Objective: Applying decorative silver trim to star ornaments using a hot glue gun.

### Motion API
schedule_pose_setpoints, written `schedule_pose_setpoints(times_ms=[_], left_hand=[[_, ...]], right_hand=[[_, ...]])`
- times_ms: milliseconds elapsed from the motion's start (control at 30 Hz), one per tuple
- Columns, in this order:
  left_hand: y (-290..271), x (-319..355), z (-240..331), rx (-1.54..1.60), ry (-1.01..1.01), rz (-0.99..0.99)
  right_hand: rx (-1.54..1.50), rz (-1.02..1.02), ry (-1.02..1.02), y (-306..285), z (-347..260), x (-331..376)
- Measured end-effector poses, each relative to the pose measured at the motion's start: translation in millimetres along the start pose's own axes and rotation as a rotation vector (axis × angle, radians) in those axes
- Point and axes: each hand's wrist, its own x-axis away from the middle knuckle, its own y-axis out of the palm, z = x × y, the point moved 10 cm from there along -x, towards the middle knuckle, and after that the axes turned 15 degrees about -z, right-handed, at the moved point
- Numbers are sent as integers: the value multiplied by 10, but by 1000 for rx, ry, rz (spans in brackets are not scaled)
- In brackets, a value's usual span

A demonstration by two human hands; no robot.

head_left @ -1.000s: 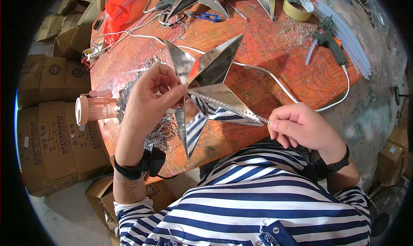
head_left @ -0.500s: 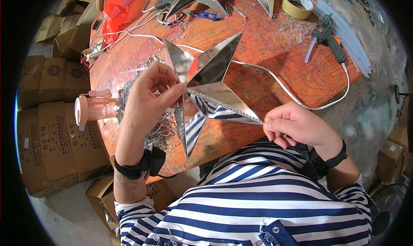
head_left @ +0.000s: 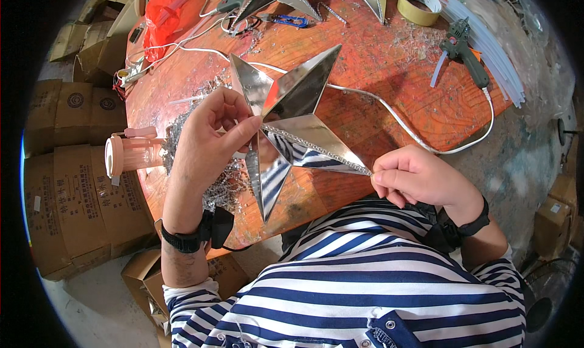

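Since one second ago, the right hand [head_left: 410, 176] has moved a little to the left and now meets the tip of the silver star [head_left: 298, 132], and the star itself is shifted slightly up and left. It stands near the middle of the frame, held tilted above the table [head_left: 377, 62]. A bead chain [head_left: 316, 147] lies along the ridge of its lower right point. The left hand [head_left: 222, 126] has the thumb and fingers closed on the star near its centre, at the inner left side. The right fingers are pinched together at the tip, seemingly on the chain's end – whether they grip the metal-like tip too, I cannot tell.

I judge the star to be light and rather stiff, but thin, so pressing on a facet could dent it; its mirror surface is probably slippery and takes fingerprints. It is better to hold it by the inner corners near the centre – the sharp tips may bend. The chain looks flexible, so it is best pinched at the end.
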Motion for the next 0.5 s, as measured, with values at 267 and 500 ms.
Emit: schedule_pose_setpoints(times_ms=[267,500], left_hand=[[12,0,13,-11,1,-14],[-9,-23,-23,13,9,-33]], right_hand=[[13,38,-10,-12,-10,32],[144,83,-24,-41,-38,45]])
